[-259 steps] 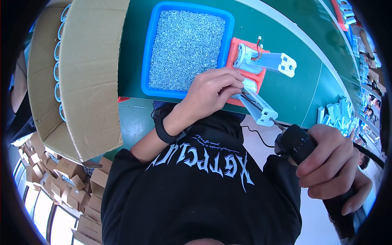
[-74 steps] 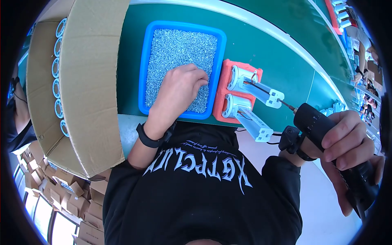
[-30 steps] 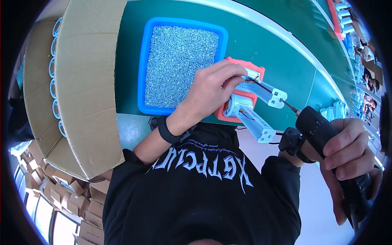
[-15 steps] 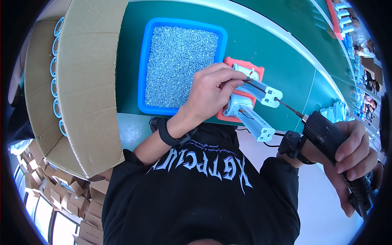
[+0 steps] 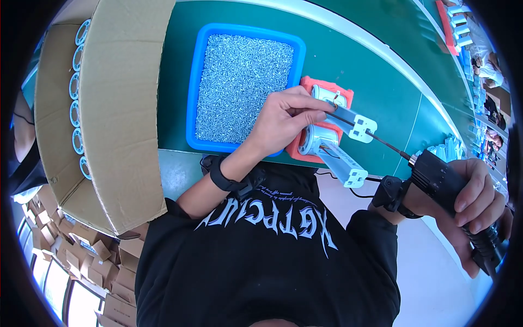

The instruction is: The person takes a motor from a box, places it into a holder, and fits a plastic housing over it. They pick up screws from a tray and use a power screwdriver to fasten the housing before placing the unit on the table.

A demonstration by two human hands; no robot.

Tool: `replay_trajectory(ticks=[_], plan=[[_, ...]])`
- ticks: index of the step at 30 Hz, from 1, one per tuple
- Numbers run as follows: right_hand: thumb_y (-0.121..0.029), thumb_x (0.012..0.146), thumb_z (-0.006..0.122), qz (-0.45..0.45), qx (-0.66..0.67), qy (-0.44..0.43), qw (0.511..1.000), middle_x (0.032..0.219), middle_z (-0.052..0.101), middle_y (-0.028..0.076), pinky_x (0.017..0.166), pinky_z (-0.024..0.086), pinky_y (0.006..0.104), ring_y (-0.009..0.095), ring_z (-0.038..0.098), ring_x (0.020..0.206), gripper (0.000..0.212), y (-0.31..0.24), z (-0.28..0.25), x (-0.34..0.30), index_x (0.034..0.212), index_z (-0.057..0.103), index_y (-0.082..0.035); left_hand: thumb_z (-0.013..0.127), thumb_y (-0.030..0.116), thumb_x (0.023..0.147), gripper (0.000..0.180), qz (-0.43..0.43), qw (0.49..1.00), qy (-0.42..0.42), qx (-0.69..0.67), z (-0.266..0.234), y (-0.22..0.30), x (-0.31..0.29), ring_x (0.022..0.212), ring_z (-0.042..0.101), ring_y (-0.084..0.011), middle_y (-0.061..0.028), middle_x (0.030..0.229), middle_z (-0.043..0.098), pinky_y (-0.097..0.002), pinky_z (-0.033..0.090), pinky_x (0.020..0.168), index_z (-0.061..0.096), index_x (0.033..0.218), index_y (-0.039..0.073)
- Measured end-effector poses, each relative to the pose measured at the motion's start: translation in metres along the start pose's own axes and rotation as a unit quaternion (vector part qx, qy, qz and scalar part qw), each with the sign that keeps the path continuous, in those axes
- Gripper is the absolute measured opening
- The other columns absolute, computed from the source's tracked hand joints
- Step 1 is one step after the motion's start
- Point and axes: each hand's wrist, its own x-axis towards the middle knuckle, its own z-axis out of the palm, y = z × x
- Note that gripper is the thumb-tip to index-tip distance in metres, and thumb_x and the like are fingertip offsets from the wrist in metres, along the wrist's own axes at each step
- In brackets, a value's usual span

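Note:
My right hand (image 5: 474, 201) is wrapped around a black electric screwdriver (image 5: 436, 177). Its long thin bit passes through the end of a white housing with a flat arm (image 5: 360, 129) and runs along it toward my left fingertips. Thumb and forefinger of my left hand (image 5: 283, 121) are pinched together over that housing, near the bit's tip; what lies between them is too small to make out. A second, similar white housing (image 5: 348, 173) lies just nearer to me, wires showing in its arm. Both rest on an orange-red foam pad (image 5: 308, 158).
Left of the pad, a blue tray (image 5: 192, 103) full of small silvery screws stands on the green table (image 5: 376, 71). A cardboard box (image 5: 122, 109) with white rings along its inside is at the left. More white parts (image 5: 449, 150) lie at the right; people sit beyond.
The screwdriver and my right hand have shifted slightly right, its body turning a little flatter. My left hand stays pinched at nearly the same spot.

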Motion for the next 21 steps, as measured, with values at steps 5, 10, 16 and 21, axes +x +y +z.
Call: replay_trajectory(ticks=[5,10,16,21], plan=[[-0.071,0.065,0.067,0.036,-0.028,0.055,0.997,0.062,0.058,-0.003,0.048,0.051,0.0198,0.008,0.058,0.045,0.064,-0.005,-0.002,-0.001,0.095,0.062,-0.016,0.069,0.000,0.077,0.019,0.055,0.995,-0.023,0.085,-0.006,0.005,-0.003,0.065,0.052,-0.0103,-0.0028,0.072,0.059,-0.0240,0.042,0.057,0.073,0.095,0.007],[-0.071,0.065,0.067,0.017,-0.008,0.038,0.999,0.062,0.058,-0.003,0.048,0.051,0.0196,0.007,0.058,0.045,0.064,-0.002,0.005,-0.004,0.096,0.062,-0.016,0.070,0.000,0.076,0.021,0.086,0.986,0.004,0.145,-0.003,0.009,-0.008,0.066,0.054,-0.0106,-0.0030,0.075,0.061,-0.0228,0.043,0.058,0.073,0.095,0.008],[-0.070,0.063,0.070,0.018,-0.004,-0.017,1.000,0.065,0.059,-0.003,0.049,0.051,0.0192,0.008,0.058,0.047,0.065,0.005,0.020,-0.005,0.098,0.062,-0.016,0.071,-0.001,0.072,0.021,0.110,0.965,0.044,0.235,0.002,0.011,-0.007,0.063,0.054,-0.0134,-0.0041,0.072,0.059,-0.0251,0.042,0.055,0.073,0.091,0.007],[-0.033,0.075,0.077,0.010,-0.050,-0.065,0.997,0.072,0.060,0.003,0.051,0.057,0.0232,0.013,0.061,0.052,0.046,0.009,0.034,-0.004,0.105,0.054,-0.007,0.071,-0.002,0.069,0.019,0.228,0.906,0.077,0.349,0.002,0.010,-0.005,0.061,0.053,-0.0167,-0.0039,0.068,0.055,-0.0284,0.042,0.051,0.072,0.086,0.007]])
